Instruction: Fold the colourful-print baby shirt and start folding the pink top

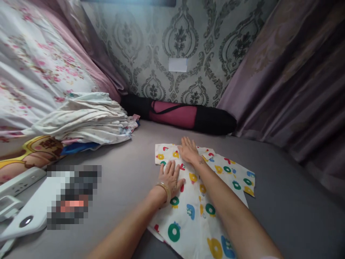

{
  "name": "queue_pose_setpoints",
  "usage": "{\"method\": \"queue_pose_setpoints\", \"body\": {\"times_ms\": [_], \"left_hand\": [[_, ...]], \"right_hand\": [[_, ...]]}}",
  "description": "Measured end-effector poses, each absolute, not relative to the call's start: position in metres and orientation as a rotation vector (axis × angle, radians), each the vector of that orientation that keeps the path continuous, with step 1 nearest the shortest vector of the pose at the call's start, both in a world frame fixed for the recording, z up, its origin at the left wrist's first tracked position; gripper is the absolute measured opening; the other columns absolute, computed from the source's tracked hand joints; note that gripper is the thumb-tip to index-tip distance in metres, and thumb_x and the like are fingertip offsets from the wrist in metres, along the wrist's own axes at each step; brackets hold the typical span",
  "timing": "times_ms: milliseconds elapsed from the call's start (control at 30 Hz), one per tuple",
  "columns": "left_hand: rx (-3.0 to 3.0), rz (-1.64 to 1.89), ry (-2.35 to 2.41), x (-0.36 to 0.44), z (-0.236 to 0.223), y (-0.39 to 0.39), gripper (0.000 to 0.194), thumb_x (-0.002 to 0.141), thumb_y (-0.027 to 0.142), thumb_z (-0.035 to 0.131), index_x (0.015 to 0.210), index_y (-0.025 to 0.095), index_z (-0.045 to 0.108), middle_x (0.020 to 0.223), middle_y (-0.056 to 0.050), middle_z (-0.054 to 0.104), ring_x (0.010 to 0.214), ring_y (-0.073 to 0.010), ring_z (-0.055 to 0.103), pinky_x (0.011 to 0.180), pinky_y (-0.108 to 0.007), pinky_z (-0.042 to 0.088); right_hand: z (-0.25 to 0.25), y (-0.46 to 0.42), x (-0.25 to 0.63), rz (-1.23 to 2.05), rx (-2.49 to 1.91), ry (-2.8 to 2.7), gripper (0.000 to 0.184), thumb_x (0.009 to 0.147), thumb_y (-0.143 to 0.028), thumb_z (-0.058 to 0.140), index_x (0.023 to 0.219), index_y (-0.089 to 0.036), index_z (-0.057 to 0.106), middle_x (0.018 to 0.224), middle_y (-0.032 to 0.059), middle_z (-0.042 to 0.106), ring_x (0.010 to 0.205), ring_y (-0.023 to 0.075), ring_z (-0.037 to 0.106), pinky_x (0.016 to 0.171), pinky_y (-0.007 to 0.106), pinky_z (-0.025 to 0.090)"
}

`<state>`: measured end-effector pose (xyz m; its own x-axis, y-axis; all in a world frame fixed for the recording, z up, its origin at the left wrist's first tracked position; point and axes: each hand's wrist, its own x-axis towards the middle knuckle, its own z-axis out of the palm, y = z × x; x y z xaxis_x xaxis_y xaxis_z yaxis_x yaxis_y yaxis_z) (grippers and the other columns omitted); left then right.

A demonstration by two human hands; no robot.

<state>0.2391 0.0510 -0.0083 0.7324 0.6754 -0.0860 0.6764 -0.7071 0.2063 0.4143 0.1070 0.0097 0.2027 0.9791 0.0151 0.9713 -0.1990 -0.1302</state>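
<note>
Resting on the white, colourfully printed cloth garment (188, 196), flat on grey sheet (115, 169), stretching lengthwise near to far: with right hand (188, 150) at the far edge, left hand (170, 178) nearer, both uncurled, clamping nothing.

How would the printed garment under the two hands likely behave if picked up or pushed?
Probably floppy: the garment lies spread on the grey surface like soft cloth. Likely light for its size, as it looks thin along its edges. Pushed, it would more likely bunch than roll or tip, since it lies low and flat beneath the left hand and right hand.
</note>
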Motion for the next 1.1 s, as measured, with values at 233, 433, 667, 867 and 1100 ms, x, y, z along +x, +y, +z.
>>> {"method": "queue_pose_setpoints", "body": {"times_ms": [233, 433, 667, 867, 1100], "left_hand": [[2.66, 0.01, 1.181, 0.241, -0.009, 0.045, 0.072, 0.089, 0.059, 0.022, 0.147, 0.017, 0.026, 0.154, -0.017, 0.016, 0.142, -0.0372, 0.005, 0.11, -0.06, 0.008], [2.656, -0.061, 1.218, 0.241, 0.001, 0.041, 0.072, 0.088, 0.059, 0.028, 0.146, 0.017, 0.03, 0.153, -0.019, 0.017, 0.14, -0.0428, 0.006, 0.104, -0.068, 0.013], [2.697, -0.388, 1.048, 0.229, 0.041, 0.045, 0.098, 0.068, 0.059, 0.061, 0.146, 0.012, 0.025, 0.152, -0.025, 0.015, 0.137, -0.0474, 0.014, 0.101, -0.07, 0.019], [2.757, -0.401, 0.809, 0.22, 0.046, 0.043, 0.101, 0.061, 0.057, 0.068, 0.144, 0.016, 0.027, 0.15, -0.026, 0.02, 0.136, -0.0479, 0.017, 0.096, -0.069, 0.028], [2.744, -0.454, 0.703, 0.213, 0.042, 0.041, 0.1, 0.059, 0.058, 0.07, 0.142, 0.019, 0.03, 0.151, -0.02, 0.023, 0.138, -0.0409, 0.019, 0.105, -0.052, 0.032]], "right_hand": [[0.001, 0.126, 0.383, 0.33, -2.205, -2.064, 0.062, 0.096, -0.042, 0.017, 0.148, -0.009, 0.022, 0.154, 0.0121, 0.019, 0.141, 0.025, 0.013, 0.113, 0.043, 0.009], [0.004, 0.132, 0.369, 0.374, -2.065, -2.073, 0.057, 0.096, -0.043, 0.019, 0.148, -0.018, 0.025, 0.155, 0.0073, 0.017, 0.142, 0.0229, 0.007, 0.113, 0.044, 0.0], [0.026, 0.093, 0.393, 0.441, -2.035, -1.849, 0.064, 0.097, -0.048, 0.004, 0.15, -0.013, 0.011, 0.156, 0.0067, 0.01, 0.142, 0.0132, 0.006, 0.114, 0.03, 0.012], [0.029, -0.035, 0.463, 0.258, -2.272, -1.771, 0.062, 0.096, -0.049, 0.016, 0.149, -0.016, 0.021, 0.156, 0.0066, 0.01, 0.143, 0.0198, 0.002, 0.115, 0.042, 0.005], [0.007, -0.141, 0.481, 0.244, -2.424, -1.815, 0.059, 0.096, -0.048, 0.019, 0.148, -0.019, 0.025, 0.155, 0.0055, 0.013, 0.142, 0.0202, 0.006, 0.115, 0.043, 0.006]]}}
